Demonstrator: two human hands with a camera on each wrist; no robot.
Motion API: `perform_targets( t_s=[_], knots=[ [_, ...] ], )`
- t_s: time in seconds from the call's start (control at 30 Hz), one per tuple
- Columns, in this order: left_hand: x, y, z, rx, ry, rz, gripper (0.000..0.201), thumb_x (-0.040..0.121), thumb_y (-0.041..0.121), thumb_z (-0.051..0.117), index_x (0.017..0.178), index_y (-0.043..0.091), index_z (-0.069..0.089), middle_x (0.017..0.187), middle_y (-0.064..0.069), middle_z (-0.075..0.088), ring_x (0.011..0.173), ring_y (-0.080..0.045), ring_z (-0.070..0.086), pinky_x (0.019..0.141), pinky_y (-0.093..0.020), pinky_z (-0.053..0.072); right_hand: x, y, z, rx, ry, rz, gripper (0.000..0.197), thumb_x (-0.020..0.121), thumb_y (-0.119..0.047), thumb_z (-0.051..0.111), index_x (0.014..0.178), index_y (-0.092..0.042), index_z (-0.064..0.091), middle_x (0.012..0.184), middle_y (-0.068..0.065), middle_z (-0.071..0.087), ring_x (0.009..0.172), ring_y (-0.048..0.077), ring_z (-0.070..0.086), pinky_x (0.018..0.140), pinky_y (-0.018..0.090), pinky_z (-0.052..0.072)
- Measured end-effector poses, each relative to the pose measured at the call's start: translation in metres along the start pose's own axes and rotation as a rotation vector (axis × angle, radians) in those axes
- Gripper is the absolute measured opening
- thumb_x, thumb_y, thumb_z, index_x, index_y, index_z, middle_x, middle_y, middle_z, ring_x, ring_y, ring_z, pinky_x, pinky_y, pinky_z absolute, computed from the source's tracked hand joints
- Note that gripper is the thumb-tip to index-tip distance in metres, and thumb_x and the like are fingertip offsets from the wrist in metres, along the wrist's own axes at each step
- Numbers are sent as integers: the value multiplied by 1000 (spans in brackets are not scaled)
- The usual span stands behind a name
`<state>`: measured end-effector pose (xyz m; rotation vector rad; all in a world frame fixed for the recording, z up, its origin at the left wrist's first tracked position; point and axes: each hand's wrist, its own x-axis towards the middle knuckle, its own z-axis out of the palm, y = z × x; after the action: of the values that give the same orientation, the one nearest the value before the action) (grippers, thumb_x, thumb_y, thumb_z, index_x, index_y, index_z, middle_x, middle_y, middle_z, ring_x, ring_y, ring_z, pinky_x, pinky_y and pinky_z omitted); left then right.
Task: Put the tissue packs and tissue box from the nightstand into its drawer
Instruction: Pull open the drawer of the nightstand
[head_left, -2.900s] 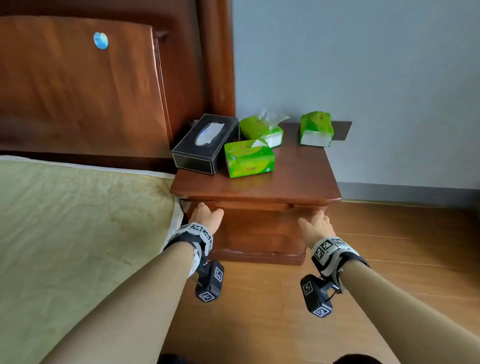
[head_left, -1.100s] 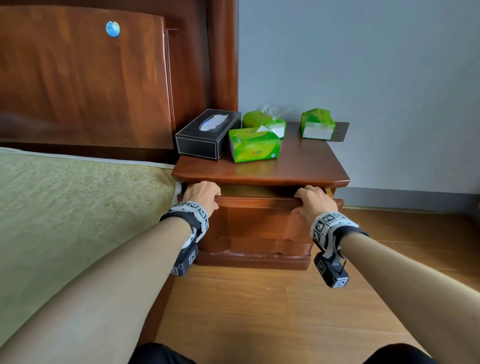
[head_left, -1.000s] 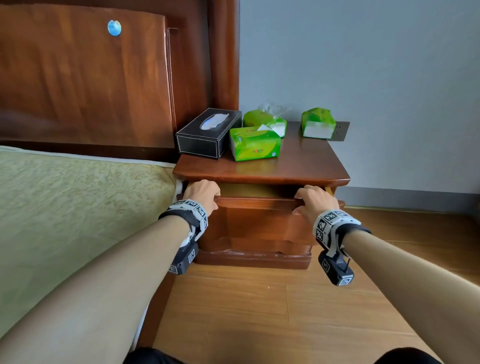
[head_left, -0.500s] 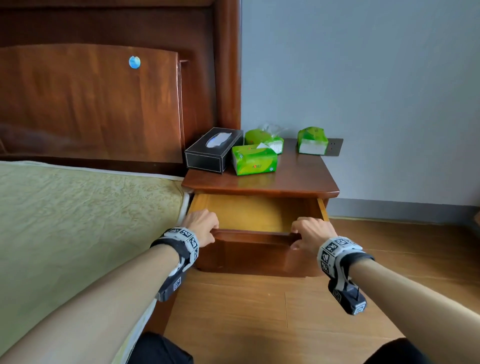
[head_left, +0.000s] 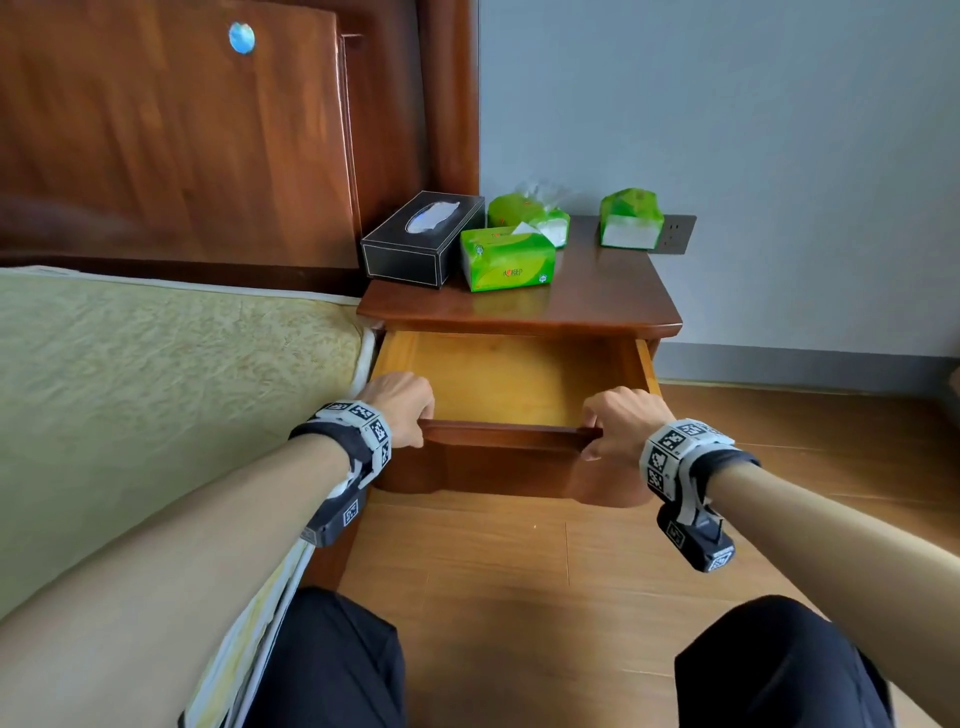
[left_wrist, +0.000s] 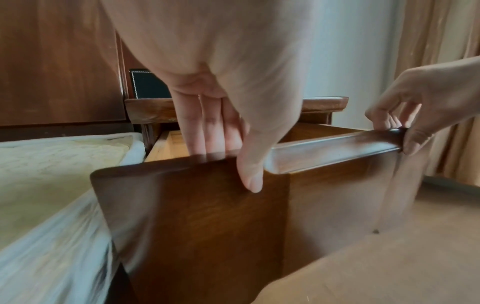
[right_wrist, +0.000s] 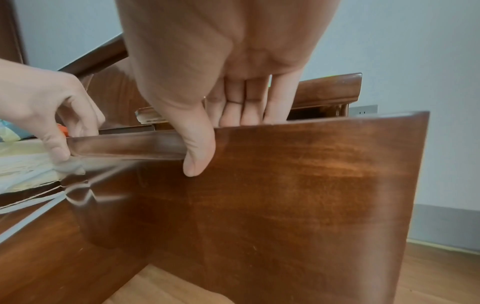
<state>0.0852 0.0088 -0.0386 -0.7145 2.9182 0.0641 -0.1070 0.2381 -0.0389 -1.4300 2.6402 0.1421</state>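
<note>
Gripping the open drawer (head_left: 509, 431) front's top edge, left hand (head_left: 400, 402) and right hand (head_left: 621, 418), fingers inside, thumbs outside.

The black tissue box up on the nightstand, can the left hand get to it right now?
Probably yes, but not yet. The left hand grips the drawer front and must let go first. The black tissue box sits at the nightstand's near left, and nothing stands in front of it.
</note>
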Motion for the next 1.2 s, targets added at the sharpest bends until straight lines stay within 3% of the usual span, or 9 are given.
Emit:
perform_targets(
  t_s=[0.13,0.33,0.7,0.83,0.97,1.07,1.2],
  knots=[
    [-8,3,8,21,-52,45,22,73,18,81,91,24,71,91,2,66,96,-23,69,73,-28,52,-10,1,11,3,-18,-20,44,73,-52,77,105,-23,65,109,-3,70,95,22,66,79,34,54],
    [-9,-2,11,15,-1,41,36,76,21,81,111,15,73,110,0,73,101,-22,68,78,-29,53,-7,-1,10,1,-13,-51,45,72,-54,76,103,-23,66,106,-3,70,93,21,65,78,35,55],
    [-8,-6,9,-45,-38,37,38,72,28,86,107,19,74,104,4,73,94,-17,68,76,-32,56,1,5,8,36,-62,-105,40,69,-55,78,96,-27,65,93,-9,62,85,15,60,70,30,51],
    [0,-9,4,-73,-104,41,36,71,39,84,100,21,75,95,9,71,86,-12,66,71,-31,56,5,12,2,147,-118,-89,43,74,-69,62,84,-28,67,88,-10,66,83,13,62,71,33,53],
    [8,-9,-5,-209,-108,-2,37,72,61,71,78,25,75,81,16,70,79,-8,66,69,-32,56,16,20,-9,221,-99,-57,51,86,-71,41,79,-26,65,84,-7,68,79,13,63,69,32,50],
    [18,-1,-15,-197,-27,-40,37,82,62,59,85,28,74,87,16,69,81,-10,65,68,-28,50,29,22,-16,255,-30,1,55,88,-70,35,82,-25,66,83,-5,70,77,14,65,71,32,53],
    [39,13,-34,-257,97,-79,32,87,53,52,100,30,71,104,12,70,96,-19,65,80,-33,51,43,17,-31,268,58,52,52,89,-66,32,95,-27,66,90,-1,68,82,21,63,75,39,54]
  ],
)
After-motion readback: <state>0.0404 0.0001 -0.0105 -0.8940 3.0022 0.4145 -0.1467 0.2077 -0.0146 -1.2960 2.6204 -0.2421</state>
